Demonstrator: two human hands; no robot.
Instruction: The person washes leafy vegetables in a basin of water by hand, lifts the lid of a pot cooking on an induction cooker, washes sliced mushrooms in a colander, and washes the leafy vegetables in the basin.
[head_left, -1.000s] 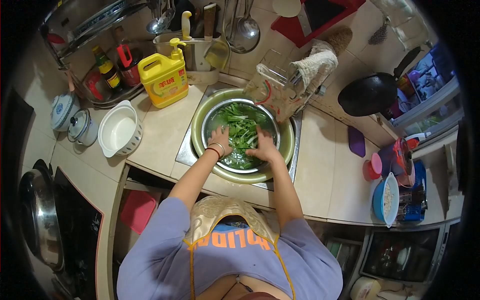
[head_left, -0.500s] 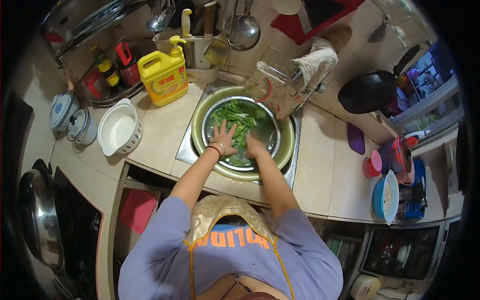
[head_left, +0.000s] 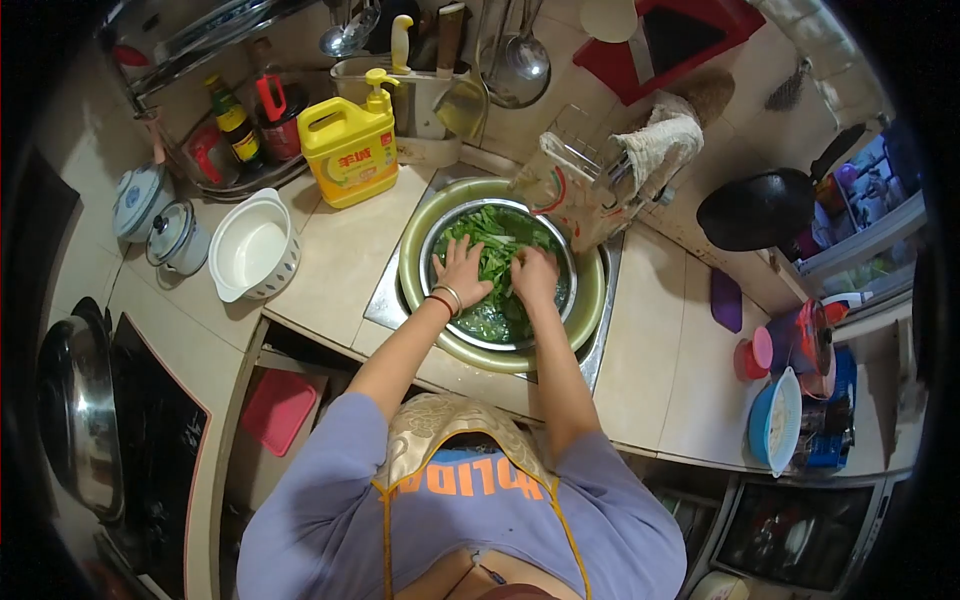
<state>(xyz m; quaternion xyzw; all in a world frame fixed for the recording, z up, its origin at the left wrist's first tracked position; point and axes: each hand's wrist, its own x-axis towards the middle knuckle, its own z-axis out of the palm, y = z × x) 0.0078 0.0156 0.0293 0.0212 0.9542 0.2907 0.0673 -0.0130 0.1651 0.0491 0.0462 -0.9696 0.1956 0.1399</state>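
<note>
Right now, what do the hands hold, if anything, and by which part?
The left hand is spread on the greens, gripping none. The right hand curls over them; whether it holds any cannot be told.

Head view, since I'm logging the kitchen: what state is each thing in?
Greens: wet, in water
Metal bowl: holding water and greens
Basin: holding the metal bowl
Left hand: spread, on greens
Right hand: curled, at greens, grip unclear
White pot: uncovered
Glass-lidded pot: covered
Soap jug: upright
Frying pan: hanging
</note>
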